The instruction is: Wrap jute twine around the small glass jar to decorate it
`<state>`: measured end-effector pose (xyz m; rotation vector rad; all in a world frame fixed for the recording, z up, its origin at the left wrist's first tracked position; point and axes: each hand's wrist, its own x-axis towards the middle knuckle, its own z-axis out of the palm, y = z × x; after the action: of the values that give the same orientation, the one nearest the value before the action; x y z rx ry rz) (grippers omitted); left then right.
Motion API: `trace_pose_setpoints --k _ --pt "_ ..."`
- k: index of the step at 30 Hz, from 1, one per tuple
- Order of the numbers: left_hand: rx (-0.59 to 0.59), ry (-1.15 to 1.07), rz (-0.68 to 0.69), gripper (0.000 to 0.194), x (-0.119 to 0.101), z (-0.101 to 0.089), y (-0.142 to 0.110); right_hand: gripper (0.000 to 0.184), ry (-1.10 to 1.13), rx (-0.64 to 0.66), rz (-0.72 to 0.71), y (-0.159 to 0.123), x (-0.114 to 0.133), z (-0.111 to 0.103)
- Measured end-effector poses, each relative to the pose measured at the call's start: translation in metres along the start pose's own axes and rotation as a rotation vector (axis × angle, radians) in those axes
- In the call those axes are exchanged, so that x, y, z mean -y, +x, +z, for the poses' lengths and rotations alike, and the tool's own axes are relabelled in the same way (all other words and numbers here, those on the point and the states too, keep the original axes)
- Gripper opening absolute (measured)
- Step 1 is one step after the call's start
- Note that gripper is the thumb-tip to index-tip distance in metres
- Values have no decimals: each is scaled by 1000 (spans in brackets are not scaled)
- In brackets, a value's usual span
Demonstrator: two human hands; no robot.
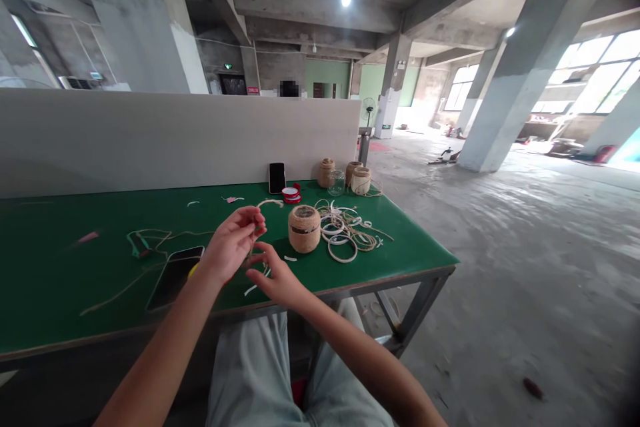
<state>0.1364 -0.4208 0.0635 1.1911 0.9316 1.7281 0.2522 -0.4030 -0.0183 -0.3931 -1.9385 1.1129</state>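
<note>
My left hand point(234, 245) is raised over the green table, its thumb and fingers pinched on a piece of jute twine point(270, 203). A pale end of the twine sticks out past the fingertips toward the back. Just below and to the right, my right hand point(275, 277) has its fingers curved and apart, close to the left palm; whether it touches the twine is unclear. To the right of both hands stands a twine-wrapped jar point(304, 230), upright, with a dark gap in its wrapping near the shoulder.
Loose twine and white rings point(343, 249) lie right of the jar. Behind are wrapped jars point(361, 181), a clear glass jar point(336, 183), red tape rolls point(291, 195) and a phone point(277, 178). A tablet-like device point(173, 277) and green-handled snips point(139, 245) lie left. A white partition point(175, 140) borders the table.
</note>
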Motion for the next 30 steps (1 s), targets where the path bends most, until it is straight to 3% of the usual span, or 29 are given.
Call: trace_pose_setpoints --k 2,7,12,16,23,30 --pt "-34 -61 21 23 -4 1 2 22 22 -7 40 7 -7 2" --pt "-272 -227 120 30 -20 -26 19 29 -185 -179 34 10 -12 -25" --pt "-478 -335 226 34 -45 -68 31 21 -334 -160 8 9 -14 -73" --pt "-653 -346 335 41 -61 -94 33 19 -473 -178 9 8 -20 -98" --pt "-668 -228 401 32 -72 -146 27 17 -609 -192 22 4 -23 -120" --pt "-848 -121 394 25 -77 -213 34 15 -574 -152 43 1 -21 -153"
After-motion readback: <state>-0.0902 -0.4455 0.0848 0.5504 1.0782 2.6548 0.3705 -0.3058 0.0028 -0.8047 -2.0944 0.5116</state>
